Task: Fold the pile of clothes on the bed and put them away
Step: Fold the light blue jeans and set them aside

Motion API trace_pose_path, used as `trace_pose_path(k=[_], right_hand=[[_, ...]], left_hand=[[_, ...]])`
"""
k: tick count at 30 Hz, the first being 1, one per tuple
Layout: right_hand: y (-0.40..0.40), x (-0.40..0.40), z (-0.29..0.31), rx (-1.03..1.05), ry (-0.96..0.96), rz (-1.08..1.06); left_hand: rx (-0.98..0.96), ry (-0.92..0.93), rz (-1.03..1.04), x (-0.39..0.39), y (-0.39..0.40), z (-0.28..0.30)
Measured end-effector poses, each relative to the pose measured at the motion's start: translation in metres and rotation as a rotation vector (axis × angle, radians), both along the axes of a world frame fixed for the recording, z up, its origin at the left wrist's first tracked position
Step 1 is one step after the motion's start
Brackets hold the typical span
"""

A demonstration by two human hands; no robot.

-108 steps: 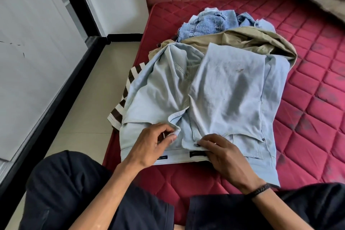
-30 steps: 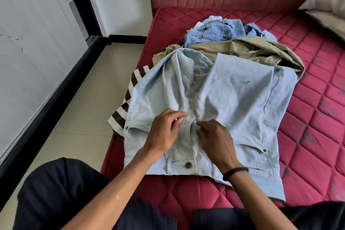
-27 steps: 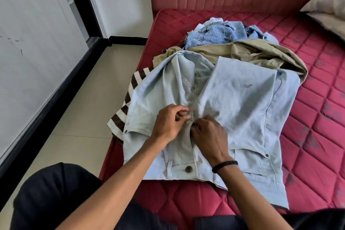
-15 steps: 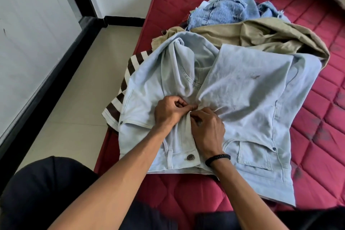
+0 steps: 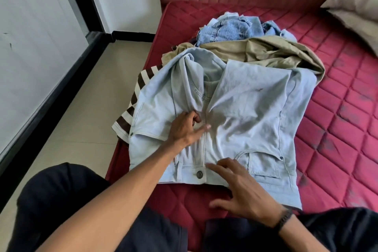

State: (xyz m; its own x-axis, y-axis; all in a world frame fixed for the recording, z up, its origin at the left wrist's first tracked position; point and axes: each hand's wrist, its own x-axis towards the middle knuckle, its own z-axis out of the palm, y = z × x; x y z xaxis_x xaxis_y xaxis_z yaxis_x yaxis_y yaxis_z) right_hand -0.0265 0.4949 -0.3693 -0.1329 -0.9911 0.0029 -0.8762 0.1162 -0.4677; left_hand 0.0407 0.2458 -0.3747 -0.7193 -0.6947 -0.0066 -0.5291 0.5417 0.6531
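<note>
Smoothing the fly flat seems to be the point here: the left hand (image 5: 187, 127) rests on the pale jeans (image 5: 241, 120) just beside the zip, thumb out and the other fingers loosely curled, gripping nothing. The right hand (image 5: 243, 192) lies spread and empty on the waistband by the button (image 5: 199, 173), probably to pin it. The jeans top the pile at the bed's (image 5: 337, 120) near edge, over a striped garment (image 5: 131, 108) and khaki cloth (image 5: 272, 51), with 1 darker denim piece (image 5: 229, 30) behind, none folded yet.
</note>
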Motion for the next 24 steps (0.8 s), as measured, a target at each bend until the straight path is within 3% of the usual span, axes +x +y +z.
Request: trace_pose_path(k=[4,6,9,13,17,24], right_hand=[[0.048,-0.039,0.007,0.040,0.288,0.007],[0.064,-0.050,0.012,0.084,0.452,-0.033],[0.069,-0.054,0.014,0.096,0.597,-0.096],[0.052,-0.069,0.059,0.064,0.455,-0.241],[0.038,-0.098,0.161,-0.099,0.295,-0.421],[0.027,-0.136,0.352,-0.837,-0.036,-0.612]], left_hand=[[-0.197,-0.452,-0.539,0.079,0.024,0.017],[-0.326,-0.605,-0.652,0.118,0.037,0.016],[-0.426,-0.587,-0.534,0.140,0.044,0.028],[-0.468,-0.498,-0.315,0.143,0.027,0.064],[-0.569,-0.203,0.008,0.145,-0.010,0.148],[-0.535,0.683,0.283,0.130,-0.056,0.335]])
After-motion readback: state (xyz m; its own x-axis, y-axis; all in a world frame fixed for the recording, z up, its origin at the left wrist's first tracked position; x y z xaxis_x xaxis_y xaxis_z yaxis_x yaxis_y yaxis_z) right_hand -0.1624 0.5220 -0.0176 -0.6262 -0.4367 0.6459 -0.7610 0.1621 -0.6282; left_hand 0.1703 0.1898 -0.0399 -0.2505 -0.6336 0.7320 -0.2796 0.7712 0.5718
